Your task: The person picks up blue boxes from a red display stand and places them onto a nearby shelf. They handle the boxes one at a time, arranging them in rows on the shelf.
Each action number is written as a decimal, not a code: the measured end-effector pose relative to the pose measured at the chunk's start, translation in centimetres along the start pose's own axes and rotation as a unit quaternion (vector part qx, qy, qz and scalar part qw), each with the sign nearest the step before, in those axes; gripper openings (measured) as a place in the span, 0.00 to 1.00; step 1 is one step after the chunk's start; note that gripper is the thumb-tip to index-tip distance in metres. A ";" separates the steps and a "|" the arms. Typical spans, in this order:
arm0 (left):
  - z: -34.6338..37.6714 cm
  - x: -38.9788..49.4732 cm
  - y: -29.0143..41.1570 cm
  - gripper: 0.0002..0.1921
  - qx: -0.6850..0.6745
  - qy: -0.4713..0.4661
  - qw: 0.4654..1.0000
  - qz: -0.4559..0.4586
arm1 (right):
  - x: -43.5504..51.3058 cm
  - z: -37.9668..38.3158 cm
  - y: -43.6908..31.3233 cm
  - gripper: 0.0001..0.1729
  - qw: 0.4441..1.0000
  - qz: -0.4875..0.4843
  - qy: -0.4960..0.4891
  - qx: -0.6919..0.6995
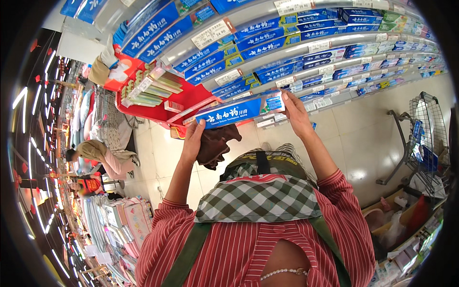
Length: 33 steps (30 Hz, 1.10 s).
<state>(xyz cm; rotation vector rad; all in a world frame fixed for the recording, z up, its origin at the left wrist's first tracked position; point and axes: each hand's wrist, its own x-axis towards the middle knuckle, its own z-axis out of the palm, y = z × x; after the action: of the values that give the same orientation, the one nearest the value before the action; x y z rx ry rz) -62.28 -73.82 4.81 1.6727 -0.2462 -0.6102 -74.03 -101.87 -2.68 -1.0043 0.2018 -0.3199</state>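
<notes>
A long blue Yunnan Baiyao toothpaste box (236,111) is held level in front of me, its printed face turned up. My left hand (194,138) grips its left end, thumb on the near edge. At the other end, my right hand (296,113) pinches the white-edged corner. Just past the box are shelves (315,46) stacked with similar blue toothpaste boxes. To the left of the box stands a red display bin (143,111) with several pale green packs (154,88) inside. Below the box, beside my left hand, is a dark brown crumpled item (216,145); its kind is unclear.
A wire shopping cart (426,132) stands at the right on the tiled floor (351,150). A person bending over (104,158) and another in a red vest (91,186) are at the left, near piled bedding (114,219). Goods shelves (398,229) line the lower right.
</notes>
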 end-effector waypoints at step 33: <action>-7.8 4.1 -0.7 0.24 0.036 -0.067 0.997 0.015 | -1.1 4.6 3.9 0.25 0.995 0.020 0.089 -0.046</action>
<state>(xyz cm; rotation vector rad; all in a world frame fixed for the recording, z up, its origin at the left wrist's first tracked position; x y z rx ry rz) -54.90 -69.05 3.73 1.6973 -0.3924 -0.6988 -72.94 -95.88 -3.58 -1.0620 0.4012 -0.3662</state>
